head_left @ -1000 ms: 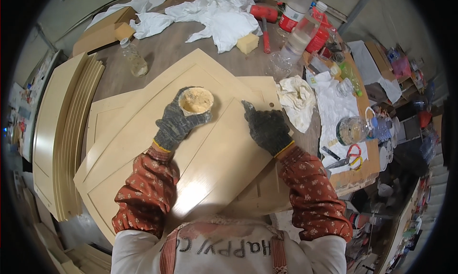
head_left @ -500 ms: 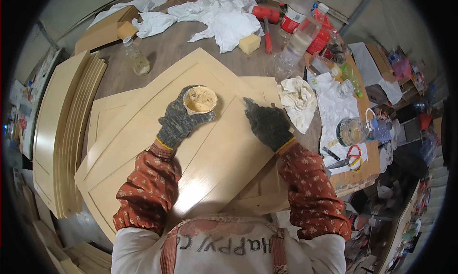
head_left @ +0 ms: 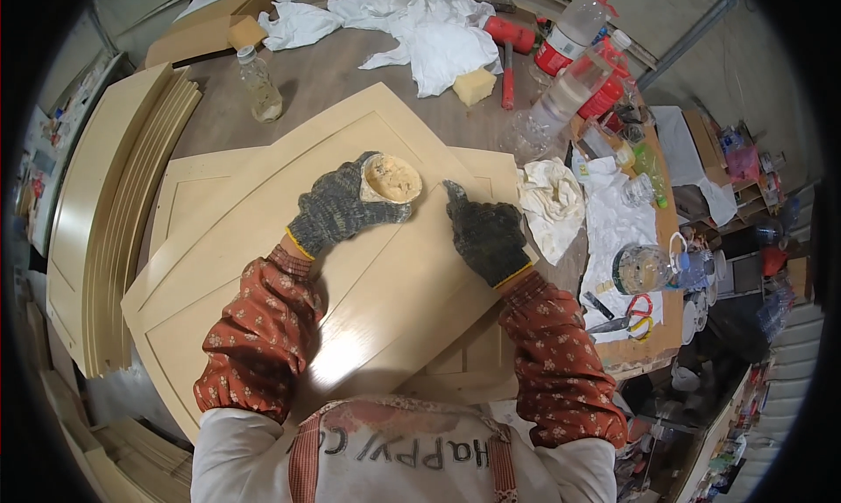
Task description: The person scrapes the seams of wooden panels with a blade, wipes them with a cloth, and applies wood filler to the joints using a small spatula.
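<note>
In my left hand [head_left: 337, 207], gloved in dark grey knit, is a small round tub [head_left: 366, 181] gripped by its side. Its open top shows cream-coloured paste [head_left: 393, 179], probably filler. My right hand [head_left: 487, 240], in a darker, stained glove, is over the right part of a pale cabinet door panel [head_left: 385, 267]. Its index finger points away from me and has a pale smear at the tip; the other fingers are bent and partly hidden. Whether that fingertip touches the panel I cannot tell. This panel lies askew over other pale panels [head_left: 197, 183].
More panels [head_left: 109, 214] stand stacked on the left. A small bottle [head_left: 260, 87], white cloths [head_left: 420, 30], a yellow sponge [head_left: 474, 86] and a red-handled hammer [head_left: 508, 74] are at the back. On the right are large bottles [head_left: 574, 30], a crumpled cloth [head_left: 552, 201], a jar [head_left: 639, 268] and scissors [head_left: 635, 319].
The view has shifted slightly. My left hand has moved a little to the right with the tub, which tips more rightward. My right hand has drawn slightly left, closer to the tub.
</note>
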Demonstrator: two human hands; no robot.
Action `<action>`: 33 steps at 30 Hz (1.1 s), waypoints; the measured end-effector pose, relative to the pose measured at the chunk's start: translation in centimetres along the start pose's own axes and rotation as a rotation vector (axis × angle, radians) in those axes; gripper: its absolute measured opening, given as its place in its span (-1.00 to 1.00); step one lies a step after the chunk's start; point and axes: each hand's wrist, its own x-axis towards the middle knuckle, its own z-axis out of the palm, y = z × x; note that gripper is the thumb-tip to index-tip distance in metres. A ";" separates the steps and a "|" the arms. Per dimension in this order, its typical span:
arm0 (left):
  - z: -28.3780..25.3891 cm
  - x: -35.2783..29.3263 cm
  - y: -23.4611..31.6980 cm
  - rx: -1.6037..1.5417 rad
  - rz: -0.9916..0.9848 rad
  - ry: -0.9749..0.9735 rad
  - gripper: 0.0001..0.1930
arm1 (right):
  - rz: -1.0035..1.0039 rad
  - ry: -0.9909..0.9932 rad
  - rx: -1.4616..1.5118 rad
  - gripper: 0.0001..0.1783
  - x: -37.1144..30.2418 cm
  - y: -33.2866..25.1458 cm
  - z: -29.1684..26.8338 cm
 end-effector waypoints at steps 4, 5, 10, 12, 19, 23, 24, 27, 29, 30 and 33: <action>-0.1 -0.3 0.1 -0.014 0.039 0.046 -0.13 | -0.092 0.007 -0.168 -0.57 0.3 0.1 0.5; -0.2 -0.3 0.0 -0.039 0.027 0.045 -0.13 | -0.120 -0.045 -0.275 -0.56 0.3 0.1 0.5; -0.2 -0.4 0.0 -0.009 0.032 0.031 -0.15 | -0.039 -0.026 -0.308 -0.48 -0.2 -0.7 -0.2; -0.1 -0.4 0.0 0.026 0.023 0.057 -0.15 | -0.038 -0.042 -0.359 -0.43 -0.3 -0.9 -0.3; 0.2 -0.4 -0.4 -0.038 0.057 0.043 -0.15 | -0.020 0.048 -0.193 -0.55 0.5 -0.2 0.2; 0.5 -0.4 -0.7 -0.142 0.038 0.046 -0.17 | 0.083 -0.045 0.205 -0.49 1.0 0.6 -0.1; 0.6 -0.3 -0.8 -0.179 0.031 0.049 -0.18 | 0.083 -0.087 0.233 -0.51 1.0 0.7 -0.3; 0.5 -0.3 -1.0 -0.216 0.059 0.029 -0.19 | 0.149 -0.188 0.298 -0.52 1.0 0.7 -1.2; 0.4 -0.3 -1.2 -0.202 0.062 0.033 -0.20 | 0.108 -0.133 0.436 -0.49 0.9 0.8 -1.6; 0.4 -0.3 -1.3 -0.200 0.063 0.043 -0.21 | 0.107 -0.143 0.449 -0.49 0.8 0.9 -1.8; 0.6 -0.3 -1.4 -0.244 0.061 0.066 -0.22 | 0.092 -0.093 0.399 -0.50 0.4 0.8 -1.9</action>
